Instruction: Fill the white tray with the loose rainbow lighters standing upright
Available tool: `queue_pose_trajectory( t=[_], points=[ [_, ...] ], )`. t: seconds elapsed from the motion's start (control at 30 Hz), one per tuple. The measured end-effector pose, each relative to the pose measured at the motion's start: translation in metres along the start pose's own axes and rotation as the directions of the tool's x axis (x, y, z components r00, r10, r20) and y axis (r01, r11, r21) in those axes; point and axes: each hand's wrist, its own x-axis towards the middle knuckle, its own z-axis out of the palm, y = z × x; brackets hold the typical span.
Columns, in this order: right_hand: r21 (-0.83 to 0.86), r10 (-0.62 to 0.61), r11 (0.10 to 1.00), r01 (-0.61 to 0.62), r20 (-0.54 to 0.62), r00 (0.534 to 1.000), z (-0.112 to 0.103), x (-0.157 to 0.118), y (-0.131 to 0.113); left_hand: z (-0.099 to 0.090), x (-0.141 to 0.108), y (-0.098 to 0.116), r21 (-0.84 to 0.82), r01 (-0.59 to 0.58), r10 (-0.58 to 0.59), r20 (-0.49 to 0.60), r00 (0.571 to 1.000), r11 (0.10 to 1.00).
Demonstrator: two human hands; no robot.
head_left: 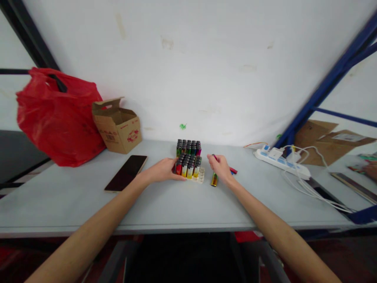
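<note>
Many colourful lighters [187, 165] with dark tops stand upright in a pale tray [201, 177] with round holes; several holes at its right front corner hold nothing. My left hand [165, 169] grips the tray's left side, thumb along the front edge. My right hand [220, 167], just right of the tray, is closed in a pinch on a lighter [215, 157], of which only a dark purplish end shows. Under that hand a gold lighter [214, 180] lies on the table, and a red lighter [233, 170] lies partly hidden behind it. Another block of upright lighters [189, 147] stands behind the tray.
A phone [126, 173] lies left of the tray. Farther left are an open cardboard box [120, 129] and a red plastic bag [59, 118]. To the right sits a power strip [281, 163] with white cables. Another person's hand [371, 169] shows at the far right edge.
</note>
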Motion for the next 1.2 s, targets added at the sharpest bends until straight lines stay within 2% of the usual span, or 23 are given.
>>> queue_pose_trajectory(
  t=[0.13,0.3,0.5,0.63,0.7,0.8,0.9,1.07,1.13,1.2],
  points=[
    [-0.09,0.019,0.996,-0.025,-0.059,0.998,0.003,-0.003,0.001,0.002,0.0,0.005,0.02,0.046,-0.045,-0.038,0.998,0.999],
    [-0.102,-0.095,0.991,0.09,-0.04,0.995,0.001,-0.006,-0.003,0.004,0.001,0.007,0.043,0.089,-0.087,-0.054,0.995,0.995],
    [-0.171,-0.233,0.952,0.253,0.129,0.964,-0.015,-0.011,-0.018,0.004,0.002,0.005,0.04,0.081,-0.079,-0.043,0.996,0.996],
    [-0.356,-0.353,0.843,0.404,0.202,0.914,-0.022,-0.013,-0.022,0.003,0.001,0.005,0.006,0.077,-0.077,-0.043,0.996,0.997],
    [-0.396,-0.316,0.829,0.394,0.25,0.915,-0.021,-0.016,-0.024,0.003,0.001,0.005,-0.003,0.075,-0.075,-0.044,0.996,0.997],
    [-0.324,-0.238,0.885,0.334,0.3,0.924,-0.018,-0.019,-0.026,0.003,0.001,0.005,0.003,0.069,-0.068,-0.044,0.997,0.998],
    [-0.268,-0.244,0.902,0.338,0.329,0.912,-0.018,-0.02,-0.025,0.004,0.002,0.004,0.02,0.052,-0.052,-0.037,0.998,0.998],
    [-0.347,-0.257,0.828,0.44,0.462,0.849,-0.017,-0.016,-0.018,0.003,0.001,0.005,0.025,0.061,-0.06,-0.037,0.998,0.998],
    [-0.407,-0.298,0.767,0.496,0.459,0.837,-0.012,-0.016,-0.017,0.003,0.001,0.007,0.021,0.063,-0.062,-0.032,0.998,0.998],
    [-0.491,-0.332,0.699,0.519,0.42,0.844,-0.007,-0.017,-0.018,0.002,0.0,0.007,0.028,0.067,-0.066,-0.032,0.997,0.997]
  ],
)
